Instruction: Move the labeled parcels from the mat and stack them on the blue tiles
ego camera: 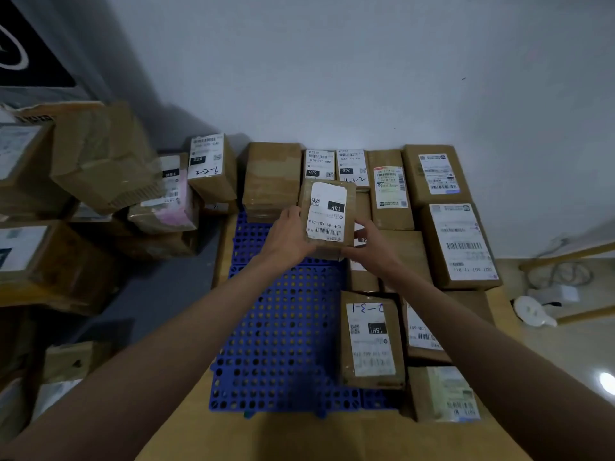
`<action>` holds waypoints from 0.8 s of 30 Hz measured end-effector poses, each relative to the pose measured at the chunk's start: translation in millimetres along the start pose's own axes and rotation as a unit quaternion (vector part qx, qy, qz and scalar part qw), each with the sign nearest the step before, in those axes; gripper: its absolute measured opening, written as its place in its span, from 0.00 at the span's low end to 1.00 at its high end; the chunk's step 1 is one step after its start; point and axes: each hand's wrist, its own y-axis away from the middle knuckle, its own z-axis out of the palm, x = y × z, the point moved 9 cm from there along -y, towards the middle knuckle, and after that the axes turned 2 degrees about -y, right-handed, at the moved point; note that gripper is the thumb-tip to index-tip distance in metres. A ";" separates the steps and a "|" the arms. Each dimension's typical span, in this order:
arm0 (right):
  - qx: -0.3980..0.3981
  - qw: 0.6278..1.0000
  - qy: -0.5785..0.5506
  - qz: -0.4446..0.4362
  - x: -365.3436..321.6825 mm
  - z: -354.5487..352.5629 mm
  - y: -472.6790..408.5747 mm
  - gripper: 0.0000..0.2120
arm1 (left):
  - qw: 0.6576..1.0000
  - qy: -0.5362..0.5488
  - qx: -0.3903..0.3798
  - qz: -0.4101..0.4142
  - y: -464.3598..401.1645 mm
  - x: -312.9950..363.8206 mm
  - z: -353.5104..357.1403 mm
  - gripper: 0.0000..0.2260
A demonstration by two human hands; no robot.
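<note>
Left hand (288, 236): forearm reaches in from the near left, fingers curled round the left edge of the held parcel (327, 212), thumb on its top face. Right hand (374, 246): forearm reaches in from the near right, fingers gripping the parcel's near right corner from beneath and beside.

Held parcel: small brown carton, carried between both hands above the far part of the blue tiles (283, 331), tilted slightly. White label reads "15H" in a black box and "15H-159 A03 210", with a barcode and a QR code.

Blue tiles: perforated plastic grid, bare in the middle, with parcels ranged along its far and right sides.

Far row: plain carton (271, 176); carton marked "070" (319, 164); carton marked "032" (352, 167), handwriting below.

Right side: large carton (461, 244) with a long white label; near carton (371, 341) with "15H" and a handwritten mark, roughly "1-3-1" or similar.

Left of the tiles: stacked cartons, one marked "220" (211, 166) with handwriting "9-2-3" seen inverted, one pink-labelled "15H" (166, 194).
</note>
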 end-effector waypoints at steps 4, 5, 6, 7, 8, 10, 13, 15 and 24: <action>-0.012 1.000 0.018 0.008 7.9 2.7 -15.8 0.34 | 1.000 -0.004 -0.006 -0.002 -12.7 -4.9 10.0 0.29; -0.015 1.000 0.022 0.009 9.0 3.7 -19.1 0.34 | 1.000 -0.004 -0.006 -0.004 -15.4 -6.8 12.4 0.28; -0.018 1.000 0.024 0.010 10.0 4.7 -22.3 0.34 | 1.000 -0.005 -0.005 -0.008 -17.6 -8.9 14.7 0.28; -0.020 0.999 0.023 0.011 10.8 5.6 -25.3 0.33 | 1.000 -0.006 -0.005 -0.011 -19.9 -10.7 17.1 0.28; -0.021 0.999 0.022 0.011 12.0 6.7 -28.4 0.33 | 1.000 -0.007 -0.007 -0.012 -22.2 -12.3 19.9 0.28; -0.023 0.999 0.029 0.009 14.7 9.3 -34.7 0.33 | 1.000 -0.009 -0.015 -0.016 -27.1 -15.3 26.4 0.28; -0.021 0.998 0.064 0.021 22.1 12.1 -44.2 0.35 | 0.999 -0.008 -0.028 -0.025 -34.5 -20.2 37.6 0.29; -0.018 0.995 0.089 0.038 28.3 13.5 -48.8 0.36 | 0.999 -0.009 -0.040 -0.034 -36.9 -24.6 46.6 0.29; 0.001 0.989 0.134 0.059 31.5 24.8 -50.9 0.37 | 0.997 -0.012 -0.076 -0.025 -39.6 -39.9 57.8 0.33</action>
